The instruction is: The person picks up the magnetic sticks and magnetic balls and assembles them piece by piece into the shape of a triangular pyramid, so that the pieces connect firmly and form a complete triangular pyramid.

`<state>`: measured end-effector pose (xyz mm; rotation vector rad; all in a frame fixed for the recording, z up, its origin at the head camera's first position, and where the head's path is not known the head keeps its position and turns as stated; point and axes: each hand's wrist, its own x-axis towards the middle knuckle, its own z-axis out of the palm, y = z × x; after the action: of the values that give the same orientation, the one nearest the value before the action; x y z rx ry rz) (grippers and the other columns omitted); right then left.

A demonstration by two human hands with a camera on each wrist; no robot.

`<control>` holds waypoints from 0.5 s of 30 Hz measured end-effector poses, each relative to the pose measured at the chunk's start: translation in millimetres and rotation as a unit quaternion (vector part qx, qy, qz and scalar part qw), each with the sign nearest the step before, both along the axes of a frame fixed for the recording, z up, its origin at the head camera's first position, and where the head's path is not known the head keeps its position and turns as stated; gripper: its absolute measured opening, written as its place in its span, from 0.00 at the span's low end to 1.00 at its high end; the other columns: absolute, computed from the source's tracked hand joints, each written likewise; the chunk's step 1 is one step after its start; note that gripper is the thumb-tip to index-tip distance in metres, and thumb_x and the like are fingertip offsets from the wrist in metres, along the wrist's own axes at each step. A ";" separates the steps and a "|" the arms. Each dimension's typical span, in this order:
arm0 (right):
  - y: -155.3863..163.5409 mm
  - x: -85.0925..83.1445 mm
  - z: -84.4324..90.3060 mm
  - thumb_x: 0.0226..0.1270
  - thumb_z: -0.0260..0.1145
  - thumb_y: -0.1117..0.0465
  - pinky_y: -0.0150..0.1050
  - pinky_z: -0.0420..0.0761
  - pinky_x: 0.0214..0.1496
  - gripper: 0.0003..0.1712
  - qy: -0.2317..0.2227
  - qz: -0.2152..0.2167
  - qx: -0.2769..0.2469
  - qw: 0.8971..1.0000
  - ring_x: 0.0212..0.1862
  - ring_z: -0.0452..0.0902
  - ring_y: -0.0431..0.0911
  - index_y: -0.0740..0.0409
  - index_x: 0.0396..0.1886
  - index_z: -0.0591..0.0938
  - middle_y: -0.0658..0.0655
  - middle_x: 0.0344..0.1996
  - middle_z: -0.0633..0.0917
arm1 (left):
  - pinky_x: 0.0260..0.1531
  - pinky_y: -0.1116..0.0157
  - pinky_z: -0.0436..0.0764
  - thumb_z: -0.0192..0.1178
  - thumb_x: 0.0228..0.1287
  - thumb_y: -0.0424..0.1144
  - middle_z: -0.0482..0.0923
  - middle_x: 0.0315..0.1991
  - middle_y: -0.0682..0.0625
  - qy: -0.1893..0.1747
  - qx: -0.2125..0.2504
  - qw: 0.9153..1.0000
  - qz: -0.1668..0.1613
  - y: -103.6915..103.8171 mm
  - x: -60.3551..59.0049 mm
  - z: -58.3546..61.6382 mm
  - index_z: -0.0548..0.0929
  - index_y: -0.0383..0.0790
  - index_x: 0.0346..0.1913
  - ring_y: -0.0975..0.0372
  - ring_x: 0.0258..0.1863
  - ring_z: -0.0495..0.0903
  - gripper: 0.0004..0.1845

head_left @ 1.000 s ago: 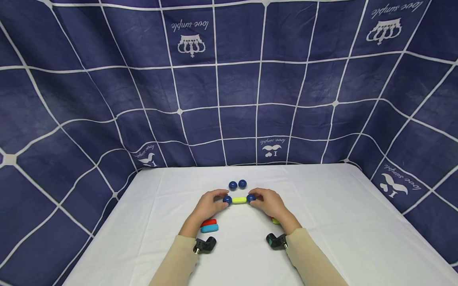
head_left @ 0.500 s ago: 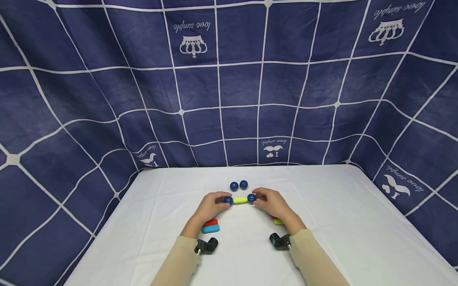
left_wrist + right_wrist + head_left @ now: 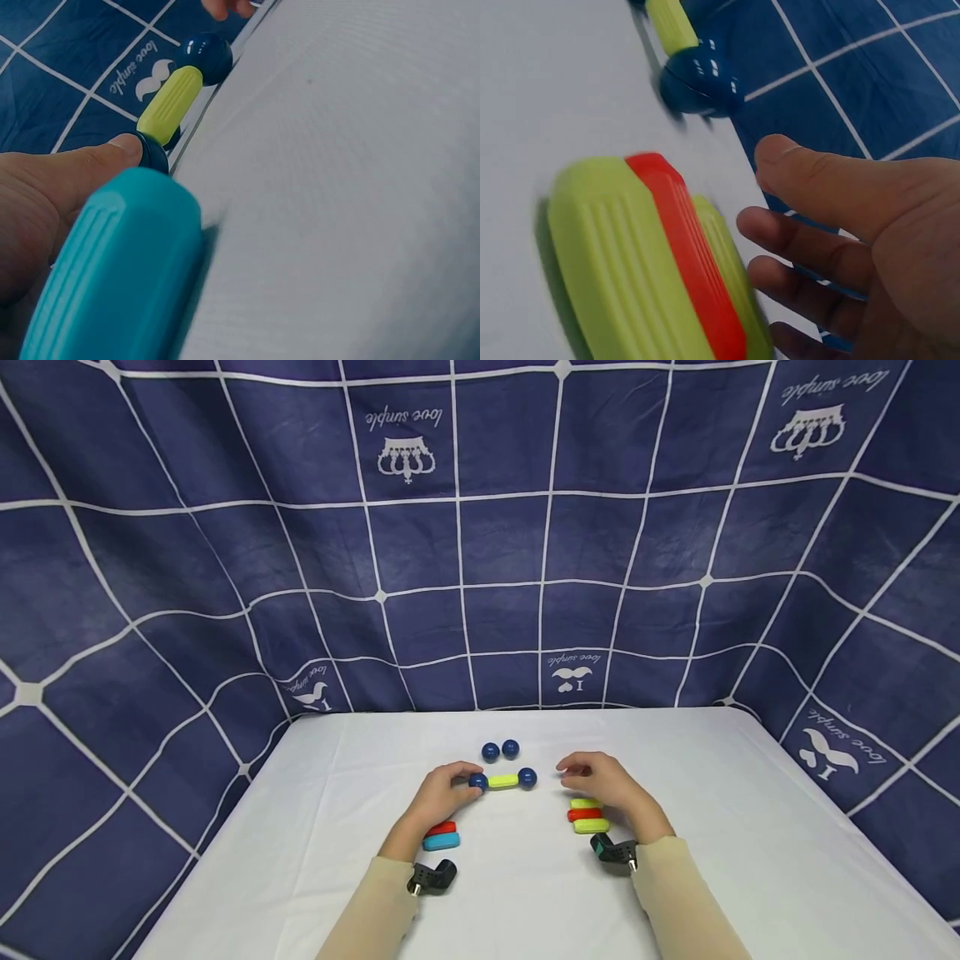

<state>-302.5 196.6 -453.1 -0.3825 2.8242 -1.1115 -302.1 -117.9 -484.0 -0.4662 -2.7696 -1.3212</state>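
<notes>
A yellow-green ridged rod point(image 3: 502, 781) lies on the white table with a dark blue ball at each end. My left hand point(image 3: 442, 795) pinches the left ball point(image 3: 478, 782) between thumb and fingers; in the left wrist view the thumb point(image 3: 124, 148) presses on it. The right ball point(image 3: 527, 778) is free of any hand. My right hand point(image 3: 602, 778) is apart from it to the right, fingers loosely bent around nothing. Close by that hand lie two yellow-green rods point(image 3: 592, 826) with a red rod point(image 3: 584, 814) between them.
Two loose blue balls point(image 3: 491, 752) point(image 3: 511, 748) sit behind the joined piece. A red rod point(image 3: 442, 828) and a blue rod point(image 3: 442, 841) lie by the left wrist. A blue checked cloth point(image 3: 495, 543) hangs behind the white table point(image 3: 517, 893).
My right hand has let go of the right ball and moved right, uncovering the yellow-green and red rods there. My left hand stays on the left ball.
</notes>
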 end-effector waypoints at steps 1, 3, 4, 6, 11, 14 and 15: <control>2.5 0.3 0.7 0.65 0.71 0.58 0.37 0.75 0.47 0.12 -0.009 0.002 0.001 1.000 0.41 0.74 0.45 0.50 0.48 0.87 0.49 0.37 0.84 | 0.65 0.47 0.72 0.70 0.62 0.41 0.87 0.51 0.51 -0.001 0.000 1.000 0.001 0.1 0.0 -0.1 0.85 0.49 0.53 0.51 0.60 0.80 0.16; 7.4 1.1 1.6 0.66 0.70 0.58 0.37 0.75 0.48 0.11 -0.021 0.011 0.001 1.000 0.41 0.74 0.45 0.50 0.47 0.87 0.50 0.37 0.84 | 0.65 0.47 0.72 0.70 0.62 0.41 0.87 0.51 0.52 -0.003 -0.001 1.000 0.002 0.2 -0.1 -0.5 0.85 0.50 0.53 0.51 0.60 0.80 0.16; 9.6 1.8 2.3 0.66 0.70 0.58 0.37 0.75 0.48 0.10 -0.025 0.016 0.002 1.000 0.42 0.74 0.45 0.51 0.46 0.87 0.50 0.37 0.84 | 0.65 0.47 0.72 0.70 0.62 0.41 0.87 0.51 0.52 -0.004 -0.002 1.000 0.003 0.1 -0.4 -0.8 0.85 0.50 0.53 0.51 0.60 0.80 0.16; 13.1 3.6 3.3 0.66 0.70 0.59 0.38 0.75 0.49 0.09 -0.031 0.026 0.000 0.999 0.42 0.74 0.45 0.51 0.45 0.87 0.50 0.37 0.84 | 0.64 0.46 0.73 0.70 0.62 0.41 0.87 0.51 0.51 0.000 -0.006 1.000 0.002 -0.1 -0.7 -1.6 0.85 0.49 0.54 0.51 0.60 0.80 0.17; 17.8 5.9 4.5 0.65 0.70 0.60 0.38 0.74 0.48 0.08 -0.044 0.060 -0.002 0.997 0.41 0.74 0.44 0.54 0.42 0.88 0.50 0.36 0.85 | 0.64 0.46 0.73 0.70 0.62 0.41 0.87 0.50 0.51 0.003 -0.006 1.000 0.002 -0.2 -0.9 -1.7 0.85 0.49 0.53 0.51 0.59 0.81 0.16; 20.6 6.5 4.7 0.64 0.70 0.60 0.38 0.74 0.47 0.07 -0.054 0.083 0.005 0.995 0.39 0.73 0.44 0.54 0.41 0.88 0.50 0.34 0.85 | 0.64 0.47 0.73 0.70 0.61 0.40 0.87 0.50 0.51 0.002 -0.001 1.000 0.004 0.2 -0.5 -1.0 0.85 0.49 0.53 0.51 0.59 0.81 0.16; 21.7 6.7 4.7 0.64 0.70 0.59 0.38 0.74 0.46 0.07 -0.058 0.089 0.008 0.994 0.39 0.73 0.44 0.54 0.40 0.88 0.50 0.33 0.85 | 0.64 0.47 0.73 0.70 0.61 0.41 0.87 0.50 0.51 0.002 -0.001 1.000 0.004 0.3 -0.5 -0.9 0.85 0.49 0.52 0.51 0.59 0.81 0.16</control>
<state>-295.7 218.3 -448.4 -0.5379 2.6383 -1.0389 -302.6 -117.6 -484.9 -0.4557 -2.7672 -1.3152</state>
